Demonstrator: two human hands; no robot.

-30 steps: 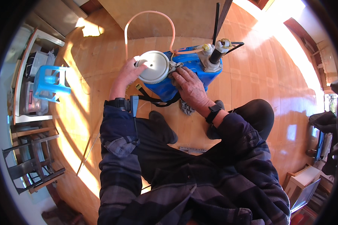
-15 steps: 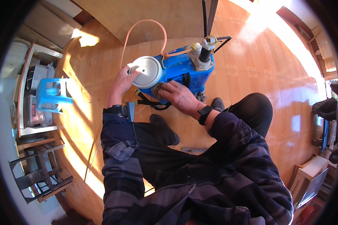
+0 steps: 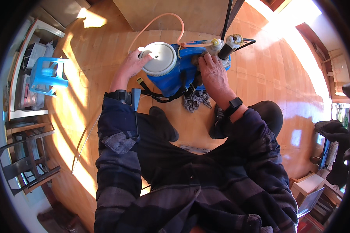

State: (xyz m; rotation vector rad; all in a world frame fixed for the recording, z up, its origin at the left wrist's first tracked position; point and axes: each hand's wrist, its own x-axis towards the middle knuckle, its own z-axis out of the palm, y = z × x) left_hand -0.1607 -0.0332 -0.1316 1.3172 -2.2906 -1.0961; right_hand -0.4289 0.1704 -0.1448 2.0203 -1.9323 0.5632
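Observation:
A blue backpack sprayer tank [image 3: 165,83] stands on the floor in front of me, tilted a little. My left hand [image 3: 132,65] grips the left edge of its round white lid [image 3: 158,58], thumb on top. My right hand [image 3: 214,75] presses a brownish rag [image 3: 197,62] to the top of the tank, near the black pump cylinder [image 3: 226,51]; the fingers partly cover the rag. An orange hose [image 3: 159,16] loops from the pump fitting over behind the lid. Black straps [image 3: 167,97] hang from the near side of the tank.
A crumpled grey cloth [image 3: 197,101] lies on the floor against the tank, between my shoes. Behind the tank stands a wooden panel [image 3: 159,19]. A blue plastic stool [image 3: 46,77] and a folded dark chair frame [image 3: 29,159] are at the left; a small cabinet [image 3: 309,186] is at the lower right.
My right hand with the rag has moved right along the tank, from beside the lid to near the pump. My left hand stays on the lid. The grey cloth shows more fully.

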